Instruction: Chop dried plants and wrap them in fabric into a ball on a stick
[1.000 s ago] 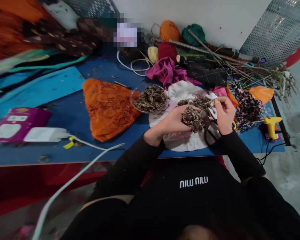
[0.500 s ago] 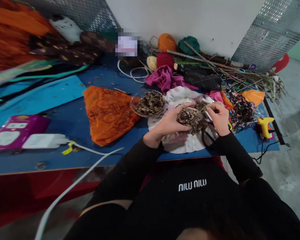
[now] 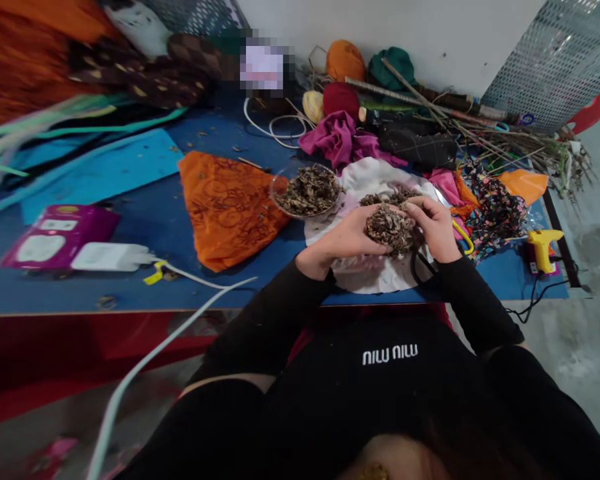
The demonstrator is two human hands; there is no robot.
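Observation:
Over a white cloth (image 3: 350,280) near the table's front edge, my left hand (image 3: 353,235) is closed round a ball covered in dried brown flakes (image 3: 391,230). From the right, my right hand (image 3: 436,227) presses its thumb and fingers against the ball's upper right side. Whatever lies under those fingertips is hidden. More loose brown flakes (image 3: 375,199) lie on the cloth behind the ball. To the left stands a clear bowl (image 3: 281,193) filled with similar flakes. Just right of my right hand shows a yellow scissor handle (image 3: 464,239).
An orange cloth (image 3: 230,213) lies left of the bowl. A yellow glue gun (image 3: 544,248) stands at the right end of the blue table (image 3: 150,293). Fabric scraps and dry twigs (image 3: 540,157) line the back. A white cable (image 3: 180,333) hangs over the front left edge.
My right hand has come in from the right, where it was pinching something small and thin, and now touches the ball. My left hand keeps its hold. The camera view has shifted slightly.

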